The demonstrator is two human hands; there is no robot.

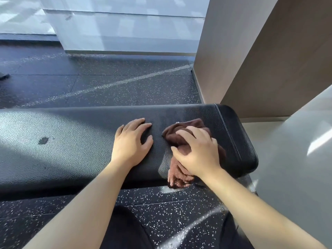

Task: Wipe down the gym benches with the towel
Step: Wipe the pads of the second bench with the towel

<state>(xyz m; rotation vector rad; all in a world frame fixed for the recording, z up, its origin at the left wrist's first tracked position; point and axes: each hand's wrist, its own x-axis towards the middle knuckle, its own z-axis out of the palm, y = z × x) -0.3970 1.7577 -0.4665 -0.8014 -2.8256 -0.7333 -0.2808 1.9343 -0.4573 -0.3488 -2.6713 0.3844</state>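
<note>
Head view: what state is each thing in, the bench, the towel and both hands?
bench: flat, a small dark spot left of the hands.
towel: crumpled on the bench's right end, one end hanging over the near edge.
left hand: open, flat on the bench.
right hand: fingers curled on the towel, pressing it down.

Sunlit speckled black rubber floor (107, 83), frosted glass wall (125, 29), beige pillar (242, 60).

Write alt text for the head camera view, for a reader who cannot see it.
A person's right hand grips a bunched brown towel on the right end of a black padded gym bench, while the left hand rests flat on the padding beside it. A small dark spot marks the bench farther left.
</note>
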